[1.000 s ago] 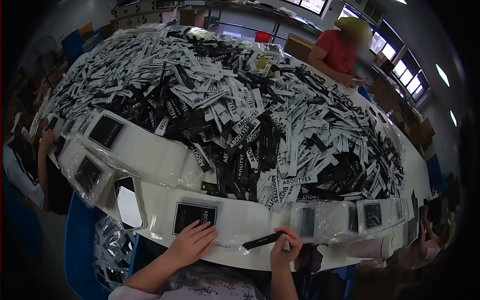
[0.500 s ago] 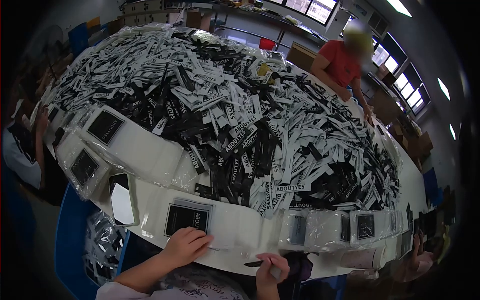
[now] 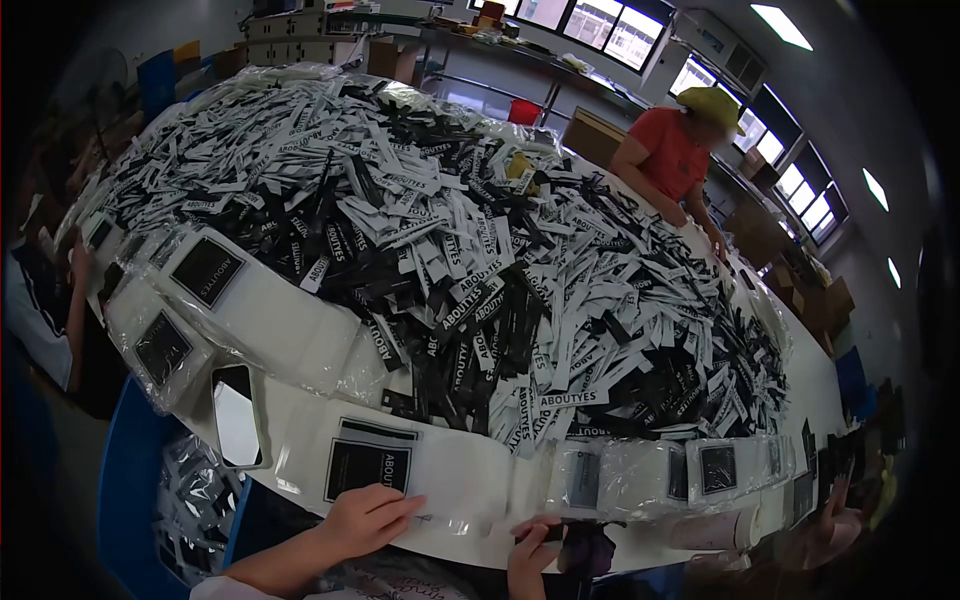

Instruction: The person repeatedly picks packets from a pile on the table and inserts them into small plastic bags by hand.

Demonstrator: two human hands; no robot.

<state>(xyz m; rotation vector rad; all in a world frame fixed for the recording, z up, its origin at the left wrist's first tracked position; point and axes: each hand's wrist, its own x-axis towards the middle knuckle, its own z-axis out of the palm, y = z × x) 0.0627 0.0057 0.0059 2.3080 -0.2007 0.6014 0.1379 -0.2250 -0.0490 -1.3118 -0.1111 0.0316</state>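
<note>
Nearest to me, as I look down over the table's (image 3: 285,425) near edge, the right hand (image 3: 530,560) has thumb and fingers closed on a small dark piece, which I take to be the black strip (image 3: 547,533), low in the frame beside a bunched purple bag (image 3: 592,552). To its left, the left hand (image 3: 365,522) lies over the lower edge of a clear plastic bag (image 3: 465,480) with a black printed panel; I cannot tell whether its fingers pinch the film or only rest on it. I'd judge the handling partway along: this bag lies flat under the hand, the strip is apart from it, and a great heap of loose ABOUTYES strips (image 3: 480,290) fills the middle of the frame. Left of the hands are a phone (image 3: 236,415) and a blue bin (image 3: 135,480) holding bagged pieces, though I can't count what is finished. Compared with the earliest frame, the strip no longer points long across the bag's lower right corner; the right hand has drawn in toward the table edge. At the upper right, the person in a red top (image 3: 672,150) has gone from hands held close together to an arm reaching down at the far edge.
</note>
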